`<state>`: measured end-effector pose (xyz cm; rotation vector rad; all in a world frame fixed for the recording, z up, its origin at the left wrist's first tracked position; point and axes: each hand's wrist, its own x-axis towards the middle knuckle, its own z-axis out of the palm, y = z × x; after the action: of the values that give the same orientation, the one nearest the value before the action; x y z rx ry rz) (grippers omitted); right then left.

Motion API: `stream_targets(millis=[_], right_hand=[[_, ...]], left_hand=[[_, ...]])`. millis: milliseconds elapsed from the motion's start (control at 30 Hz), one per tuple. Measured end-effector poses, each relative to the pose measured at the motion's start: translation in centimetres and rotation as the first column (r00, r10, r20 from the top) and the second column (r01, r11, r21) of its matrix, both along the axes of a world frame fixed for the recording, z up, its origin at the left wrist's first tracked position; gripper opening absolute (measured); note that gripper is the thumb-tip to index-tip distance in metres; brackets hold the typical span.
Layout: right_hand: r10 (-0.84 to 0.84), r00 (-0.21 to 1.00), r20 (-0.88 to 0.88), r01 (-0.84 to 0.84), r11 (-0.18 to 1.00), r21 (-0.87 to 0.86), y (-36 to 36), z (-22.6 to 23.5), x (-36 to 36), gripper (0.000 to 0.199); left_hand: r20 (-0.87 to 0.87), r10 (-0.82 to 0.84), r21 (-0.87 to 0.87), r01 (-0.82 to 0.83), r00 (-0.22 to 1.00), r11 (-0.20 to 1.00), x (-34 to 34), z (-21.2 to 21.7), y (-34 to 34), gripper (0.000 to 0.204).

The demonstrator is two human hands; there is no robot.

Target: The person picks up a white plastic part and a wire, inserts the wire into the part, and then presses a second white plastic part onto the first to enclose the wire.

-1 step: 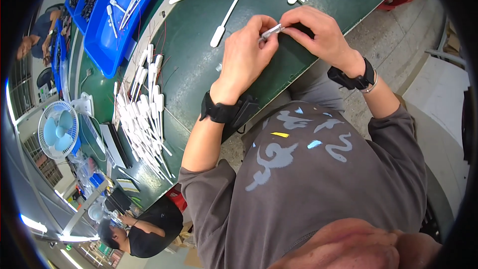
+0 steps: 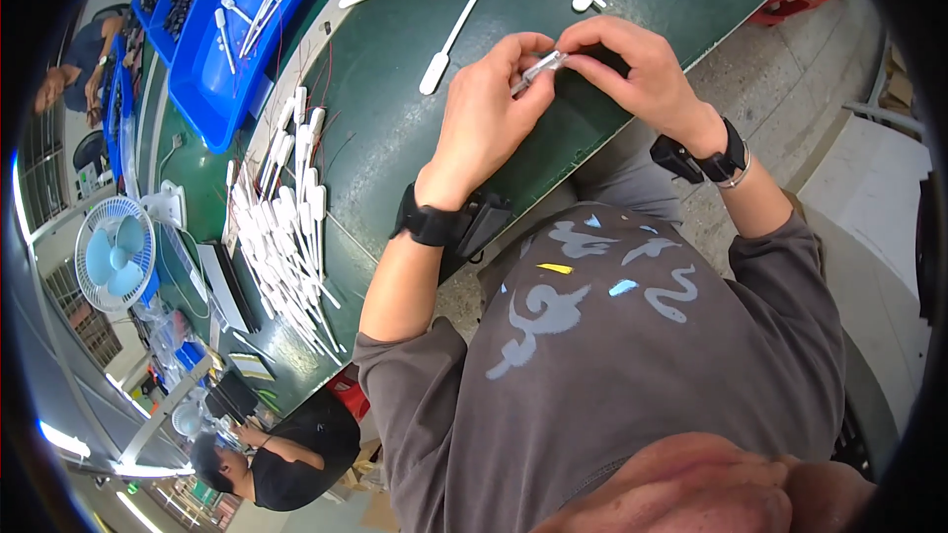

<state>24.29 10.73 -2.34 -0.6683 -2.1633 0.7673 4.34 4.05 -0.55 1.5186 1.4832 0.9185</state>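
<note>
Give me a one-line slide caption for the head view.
Both hands, left hand and right hand, pinch a small white plastic part above the green table.

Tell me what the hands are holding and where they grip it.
Both hands hold one small white plastic piece: left hand fingers pinch its lower-left end, right hand fingers its upper-right end.

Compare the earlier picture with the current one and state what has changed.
Nothing visibly changed: the left hand and the right hand pinch the same small white plastic stick between them above the dark green table, and the heap of white plastic sticks lies as before.
</note>
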Motion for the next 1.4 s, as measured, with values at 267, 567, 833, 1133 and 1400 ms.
stream_targets(millis=[267, 567, 833, 1133, 1400], right_hand=[[0.094, 0.990, -0.105, -0.137, 0.832, -0.538, -1.0, 4.1, -0.1, 0.014], [0.127, 0.988, 0.087, -0.115, 0.985, -0.130, -0.9, 5.0, -0.4, 0.015], [0.113, 0.987, 0.115, -0.111, 0.994, -0.023, -1.0, 4.7, -0.4, 0.015], [0.134, 0.976, 0.172, -0.139, 0.990, 0.021, -1.0, 4.8, -0.3, 0.015], [0.136, 0.966, 0.219, -0.157, 0.984, 0.081, -1.0, 4.7, -0.8, 0.014]], left_hand=[[0.474, 0.085, -0.384, 0.119, 0.876, 0.916, -1.9, 3.7, -1.2, 0.028], [0.501, 0.104, -0.445, 0.152, 0.859, 0.882, -2.5, 2.9, -1.5, 0.026], [0.470, 0.075, -0.415, 0.145, 0.879, 0.898, -2.2, 2.8, -1.8, 0.025], [0.486, 0.057, -0.420, 0.176, 0.872, 0.890, -2.4, 2.2, -1.8, 0.025], [0.419, 0.068, -0.425, 0.129, 0.906, 0.896, -1.9, 2.0, -1.9, 0.025]])
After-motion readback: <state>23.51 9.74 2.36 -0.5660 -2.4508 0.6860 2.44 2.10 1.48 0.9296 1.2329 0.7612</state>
